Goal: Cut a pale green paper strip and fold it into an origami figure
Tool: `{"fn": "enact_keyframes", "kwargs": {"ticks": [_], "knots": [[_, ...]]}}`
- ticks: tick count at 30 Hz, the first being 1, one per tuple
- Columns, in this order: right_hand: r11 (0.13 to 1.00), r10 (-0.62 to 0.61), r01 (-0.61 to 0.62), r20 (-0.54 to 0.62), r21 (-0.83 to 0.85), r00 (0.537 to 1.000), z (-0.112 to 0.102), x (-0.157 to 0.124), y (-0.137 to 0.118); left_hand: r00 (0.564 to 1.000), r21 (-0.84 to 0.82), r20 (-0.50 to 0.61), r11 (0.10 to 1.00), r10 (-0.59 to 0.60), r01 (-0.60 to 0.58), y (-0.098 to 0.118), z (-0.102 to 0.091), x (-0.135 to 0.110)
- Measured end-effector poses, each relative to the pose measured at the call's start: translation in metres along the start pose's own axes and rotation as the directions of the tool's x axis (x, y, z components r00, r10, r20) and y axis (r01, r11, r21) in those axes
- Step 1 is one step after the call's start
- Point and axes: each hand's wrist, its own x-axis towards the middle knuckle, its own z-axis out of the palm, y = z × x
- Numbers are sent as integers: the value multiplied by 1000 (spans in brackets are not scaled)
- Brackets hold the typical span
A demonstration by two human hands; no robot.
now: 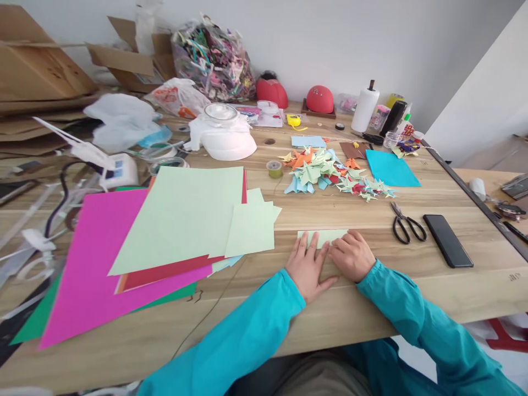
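A small pale green sheet of paper [330,235] lies folded on the wooden table [371,308] near its front edge. My left hand [308,267] lies flat on its left part, fingers stretched out. My right hand [351,256] presses on its right part with the fingers curled down onto the paper. Both arms wear teal sleeves.
Large coloured sheets [165,236] (pale green, red, magenta, green) lie stacked to the left. A pile of folded paper figures [325,173] sits behind, with a blue sheet [391,168]. Scissors [406,223] and a black phone [447,240] lie to the right. Boxes, bags and clutter fill the back.
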Motion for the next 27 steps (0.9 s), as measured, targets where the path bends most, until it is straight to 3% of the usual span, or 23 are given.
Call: {"fn": "enact_keyframes", "kwargs": {"ticks": [9, 15, 21, 24, 27], "knots": [[999, 14, -11, -47, 52, 999, 0, -19, 21, 990, 73, 105, 993, 90, -98, -20, -6, -8], [977, 48, -28, -88, 212, 995, 6, -35, 31, 990, 108, 89, 987, 110, -120, -40, -11, -25], [950, 50, -13, -111, 311, 993, 3, -42, 41, 983, 112, 94, 979, 159, -169, -51, -13, -27], [974, 65, -48, -70, 221, 995, -5, -34, 33, 985, 129, 73, 978, 158, -167, -46, -16, -22], [997, 68, -66, -28, 44, 997, -8, -18, 13, 996, 162, 31, 983, 78, -82, -28, -19, -15]]}}
